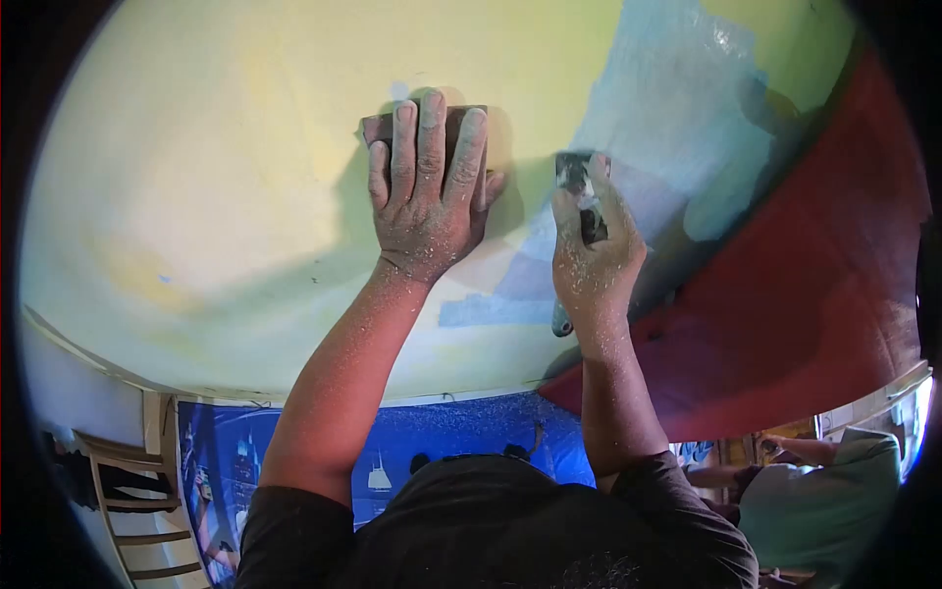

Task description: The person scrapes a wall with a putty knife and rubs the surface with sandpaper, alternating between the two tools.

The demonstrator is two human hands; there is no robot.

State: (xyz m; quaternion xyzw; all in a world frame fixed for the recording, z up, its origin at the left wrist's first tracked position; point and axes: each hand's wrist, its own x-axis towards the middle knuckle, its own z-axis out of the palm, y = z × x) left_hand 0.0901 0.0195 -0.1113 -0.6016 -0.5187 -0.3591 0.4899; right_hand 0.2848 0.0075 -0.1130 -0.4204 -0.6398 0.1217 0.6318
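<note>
My left hand [427, 201] is pressed against a large curved, pale yellow-green surface [216, 177]. Under its fingers lies a dark brown piece of sandpaper [376, 130], its thumb along the right edge; whether a block backs it is hidden. To the right, my right hand [597, 250] is closed round a putty knife [574, 172]. The smeared blade points up, and the handle end [562, 322] shows below the palm. Pale dust covers both hands and forearms. A light blue patch [667, 108] marks the surface beside the right hand.
A dark red section [785, 285] adjoins the curved surface on the right. Below are a blue printed sheet [442, 422] and, at left, a wooden ladder-like frame [147, 506]. Another person in a light green shirt [824, 501] is at lower right.
</note>
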